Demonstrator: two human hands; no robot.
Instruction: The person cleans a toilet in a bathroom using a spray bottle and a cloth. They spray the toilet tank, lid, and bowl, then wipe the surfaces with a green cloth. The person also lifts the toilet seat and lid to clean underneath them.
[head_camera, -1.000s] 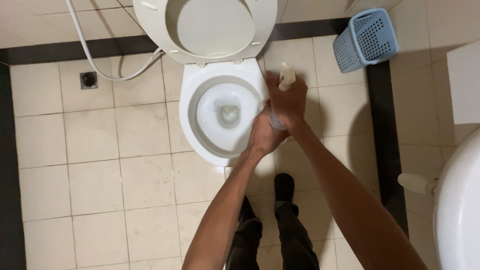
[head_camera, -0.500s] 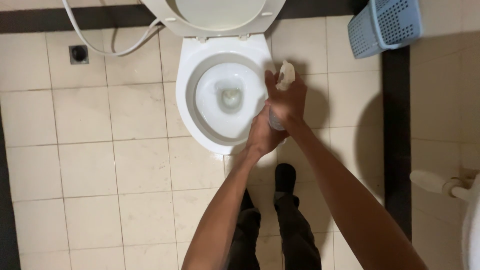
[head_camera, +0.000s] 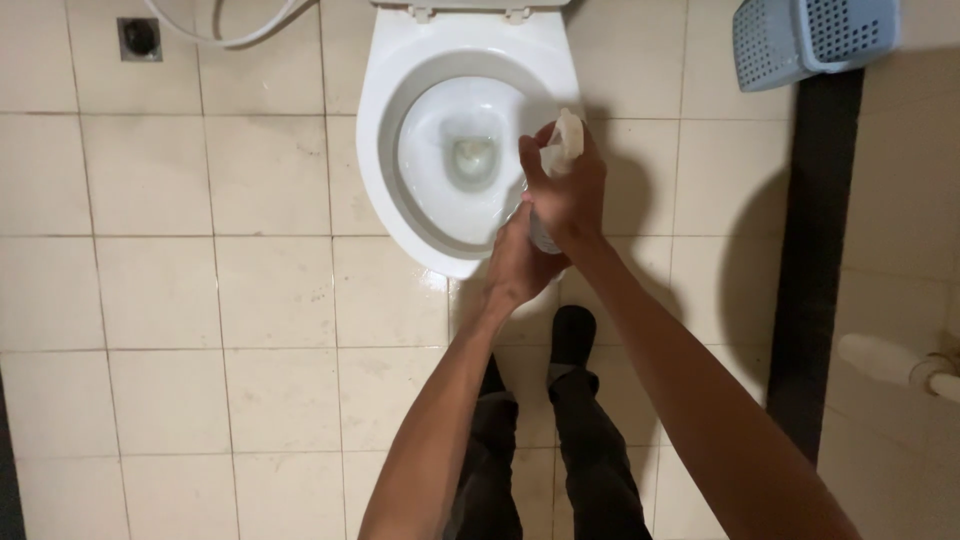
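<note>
A floor of pale square ceramic tiles (head_camera: 200, 300) is seen from above, crossed at the right by a dark tile strip (head_camera: 815, 250). At the far middle the white porcelain toilet bowl (head_camera: 385, 150) stands open, a little water showing at the bottom. A blue perforated plastic basket (head_camera: 810, 35) sits at the far right, a white hose (head_camera: 215, 35) curls at the far left beside a small square floor drain (head_camera: 138, 38), and a white rounded fixture (head_camera: 880, 360) juts in at the right edge. Dark trousers and a black shoe (head_camera: 575, 335) are seen near the bowl's front.

Now the hands: a small pale plastic spray bottle (head_camera: 560, 150) is held just over the right rim of the bowl. The right hand (head_camera: 572, 195) is wrapped around its upper part, fingers clenched near the nozzle. The left hand (head_camera: 520, 265) is closed around the lower body, which is mostly hidden.

The bottle is judged light and fairly stiff, yet likely slick if wet, with thin walls that would give under a hard squeeze. It is best taken around the body with one hand and at the neck with the other, much as seen here.
</note>
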